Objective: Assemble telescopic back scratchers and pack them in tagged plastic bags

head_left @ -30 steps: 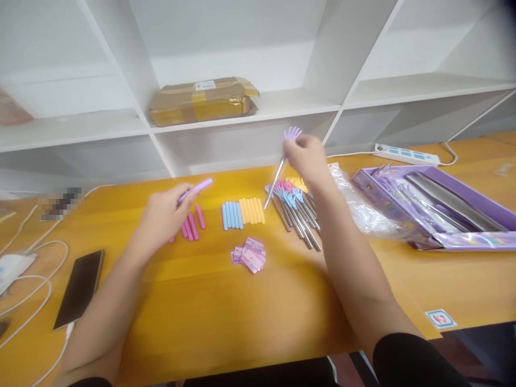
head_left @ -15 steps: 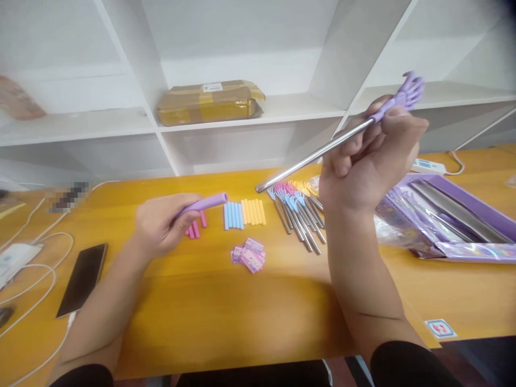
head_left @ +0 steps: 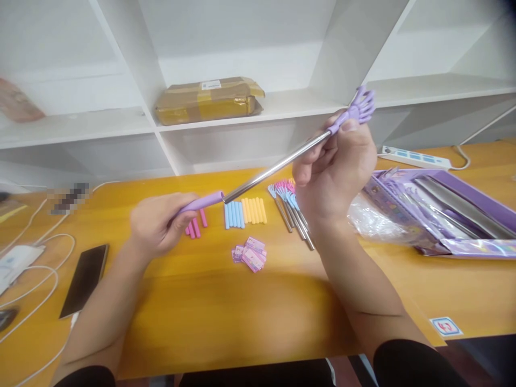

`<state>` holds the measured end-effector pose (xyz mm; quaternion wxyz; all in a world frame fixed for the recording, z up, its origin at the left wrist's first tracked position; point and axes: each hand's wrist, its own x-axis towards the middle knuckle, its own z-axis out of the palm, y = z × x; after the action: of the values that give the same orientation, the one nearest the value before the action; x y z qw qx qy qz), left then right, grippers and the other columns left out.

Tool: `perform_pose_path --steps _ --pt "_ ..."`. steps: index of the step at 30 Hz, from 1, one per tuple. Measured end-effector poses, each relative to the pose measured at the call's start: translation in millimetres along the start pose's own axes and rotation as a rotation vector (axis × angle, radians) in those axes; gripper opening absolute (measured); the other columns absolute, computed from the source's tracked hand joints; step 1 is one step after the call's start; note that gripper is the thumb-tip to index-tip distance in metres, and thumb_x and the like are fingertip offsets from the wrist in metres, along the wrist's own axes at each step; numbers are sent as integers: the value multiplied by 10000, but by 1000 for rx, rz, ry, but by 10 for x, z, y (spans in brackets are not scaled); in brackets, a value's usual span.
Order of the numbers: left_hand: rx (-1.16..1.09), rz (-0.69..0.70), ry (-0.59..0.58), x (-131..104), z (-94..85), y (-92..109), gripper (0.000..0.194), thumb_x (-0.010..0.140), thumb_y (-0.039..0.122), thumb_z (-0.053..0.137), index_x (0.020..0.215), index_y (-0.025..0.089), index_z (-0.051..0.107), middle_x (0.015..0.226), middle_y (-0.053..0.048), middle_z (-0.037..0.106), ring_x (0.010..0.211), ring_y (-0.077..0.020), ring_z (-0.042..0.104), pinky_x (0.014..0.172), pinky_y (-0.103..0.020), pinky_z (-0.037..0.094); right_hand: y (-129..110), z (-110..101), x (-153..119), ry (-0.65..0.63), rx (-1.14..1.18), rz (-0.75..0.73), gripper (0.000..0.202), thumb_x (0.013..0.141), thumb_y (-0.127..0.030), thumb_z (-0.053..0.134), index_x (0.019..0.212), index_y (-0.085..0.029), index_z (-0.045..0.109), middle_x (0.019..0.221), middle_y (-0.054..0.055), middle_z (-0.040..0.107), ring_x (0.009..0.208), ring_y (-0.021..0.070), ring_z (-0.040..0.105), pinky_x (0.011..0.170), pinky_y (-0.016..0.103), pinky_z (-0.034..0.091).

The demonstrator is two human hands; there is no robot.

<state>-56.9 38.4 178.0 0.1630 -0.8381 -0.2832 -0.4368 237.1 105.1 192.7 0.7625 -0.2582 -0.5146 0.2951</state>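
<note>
Right now, the fingers point(head_left: 180, 222) of our left hand point(head_left: 151, 223) close around a purple tube point(head_left: 205, 202) whose mouth faces about two o'clock, while our right hand point(head_left: 336, 174) grips the purple claw head point(head_left: 355, 113) of a metal rod point(head_left: 278, 166) slanting down towards eight o'clock. The rod's tip is at the tube's mouth; whether it is inside, we cannot tell. If we push off-line, the tip can skid past the rim, because we steer it from the far end. Too slack a left grip could let the tube slip or twist. With the cards point(head_left: 252, 254) as dial centre, a dipping right wrist could nudge the claw-headed rods point(head_left: 292, 212) near one o'clock on the tabletop point(head_left: 242, 317).
</note>
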Motion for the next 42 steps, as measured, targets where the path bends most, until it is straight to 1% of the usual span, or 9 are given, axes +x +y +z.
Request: perform_pose_path --steps 5,10,14,19,26,30,35,39,42 --pt "54 -22 -16 2 -8 13 298 1102 338 561 1300 328 784 780 -3 779 542 -121 620 506 -246 437 -62 58 -42 -8 -99 33 397 999 -714 473 1033 -320 516 706 -23 514 489 127 480 458 278 360" --pt "190 -49 26 -16 -40 -15 268 1089 395 581 1178 274 804 740 -17 744 581 -133 625 561 -255 451 -30 38 -60 25 -47 88 457 978 -751 490 1152 -333 546 711 -9 507 483 138 478 435 303 374" --pt "225 -59 18 8 -101 -52 244 1076 361 605 1176 251 800 691 -13 688 577 -136 586 565 -270 415 -31 -45 -3 -85 55 175 488 903 -759 635 1143 -336 597 642 -39 439 425 115 340 378 305 318" --pt "215 -81 29 46 -167 -47 277 1087 328 586 1279 305 785 709 -15 688 594 -151 582 554 -303 368 -7 -110 65 -229 88 160 427 871 -722 715 982 -317 639 573 -65 327 407 108 236 348 308 244" --pt "235 -146 -24 32 -241 -56 278 1103 377 552 1278 366 768 697 0 642 607 -151 562 577 -312 387 39 -93 74 -236 94 232 421 838 -706 761 952 -310 677 546 -73 300 393 100 224 332 298 239" --pt "263 -110 -6 36 -298 -124 235 1101 333 572 1217 316 775 690 16 598 616 -110 520 558 -274 359 16 -151 171 -318 127 274 427 781 -657 845 960 -296 703 567 -67 385 414 93 292 340 287 279" --pt "257 -79 -32 50 -309 -188 221 1095 317 585 1203 298 777 688 21 612 615 -106 526 551 -267 347 -24 -249 319 -388 178 272 406 744 -580 902 898 -283 672 663 -60 509 449 70 338 342 252 229" --pt "250 -72 -50 57 -330 -224 210 1084 299 611 1210 297 780 700 27 640 625 -105 557 550 -260 353 -24 -335 395 -458 115 234 385 756 -533 921 824 -250 669 806 -24 622 530 65 472 418 237 370" --pt "248 -56 -79 52 -370 -263 232 1080 285 620 1243 311 784 731 35 692 621 -98 569 548 -252 359 -1 -414 434 -504 63 256 352 741 -473 957 892 -263 719 776 -25 650 603 97 570 542 256 500"
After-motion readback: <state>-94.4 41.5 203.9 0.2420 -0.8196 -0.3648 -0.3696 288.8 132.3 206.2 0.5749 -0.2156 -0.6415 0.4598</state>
